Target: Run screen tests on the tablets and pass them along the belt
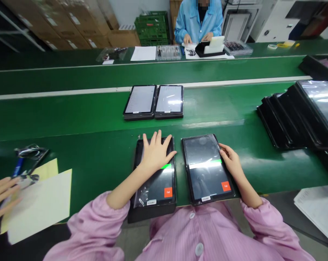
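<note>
Two black tablets lie side by side at the near edge of the green bench, each with a green bar and a red "Fail" box on its screen. My left hand (pixel 155 154) rests spread over the upper part of the left tablet (pixel 155 185), which sits on a dark base. At the upper right edge of the right tablet (pixel 204 174), my right hand (pixel 230 159) holds the side, thumb on top and fingers curled along the edge. The right tablet is slightly tilted.
Two stacks of tablets (pixel 140 99) (pixel 169 98) stand farther back. Piled tablets (pixel 291 119) are at the right. Yellow and white papers (pixel 44 206), a blue pen (pixel 18 166) and another person's hand (pixel 2 197) are at left. A person in blue (pixel 198 21) sits opposite.
</note>
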Tool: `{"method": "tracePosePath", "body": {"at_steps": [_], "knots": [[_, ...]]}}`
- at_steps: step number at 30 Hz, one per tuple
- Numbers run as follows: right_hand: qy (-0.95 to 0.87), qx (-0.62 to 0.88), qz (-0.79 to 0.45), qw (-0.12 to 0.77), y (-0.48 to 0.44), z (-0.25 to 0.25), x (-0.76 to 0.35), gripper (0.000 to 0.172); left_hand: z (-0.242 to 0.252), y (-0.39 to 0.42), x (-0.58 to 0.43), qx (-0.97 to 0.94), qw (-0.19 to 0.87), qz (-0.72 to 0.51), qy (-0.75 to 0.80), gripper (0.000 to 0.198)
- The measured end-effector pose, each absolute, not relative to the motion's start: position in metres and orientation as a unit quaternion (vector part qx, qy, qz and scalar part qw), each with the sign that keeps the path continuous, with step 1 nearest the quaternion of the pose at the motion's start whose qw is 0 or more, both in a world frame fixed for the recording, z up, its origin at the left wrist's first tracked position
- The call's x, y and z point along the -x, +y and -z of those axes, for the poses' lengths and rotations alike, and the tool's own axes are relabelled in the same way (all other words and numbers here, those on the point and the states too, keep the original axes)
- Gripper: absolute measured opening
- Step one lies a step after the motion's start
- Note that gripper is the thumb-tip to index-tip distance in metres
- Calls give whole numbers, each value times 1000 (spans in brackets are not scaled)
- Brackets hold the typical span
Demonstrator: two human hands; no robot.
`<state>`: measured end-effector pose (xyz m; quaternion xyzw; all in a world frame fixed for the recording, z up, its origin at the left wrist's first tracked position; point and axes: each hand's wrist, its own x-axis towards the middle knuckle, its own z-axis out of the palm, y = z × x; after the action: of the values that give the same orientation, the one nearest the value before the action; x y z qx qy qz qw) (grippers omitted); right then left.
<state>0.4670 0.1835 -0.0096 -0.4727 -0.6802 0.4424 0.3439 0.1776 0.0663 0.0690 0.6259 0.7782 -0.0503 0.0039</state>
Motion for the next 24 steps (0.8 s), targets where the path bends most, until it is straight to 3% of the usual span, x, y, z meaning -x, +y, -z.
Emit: {"method": "tracePosePath", "body": {"at_steps": [13, 24], "knots": [[-592, 496, -525, 358, 178, 3, -468, 46, -72, 100, -200, -589, 35, 151, 793, 59], [-599, 477, -541, 347, 185, 6, -470, 44, -79, 108, -186, -620, 48, 129, 772, 40]]}}
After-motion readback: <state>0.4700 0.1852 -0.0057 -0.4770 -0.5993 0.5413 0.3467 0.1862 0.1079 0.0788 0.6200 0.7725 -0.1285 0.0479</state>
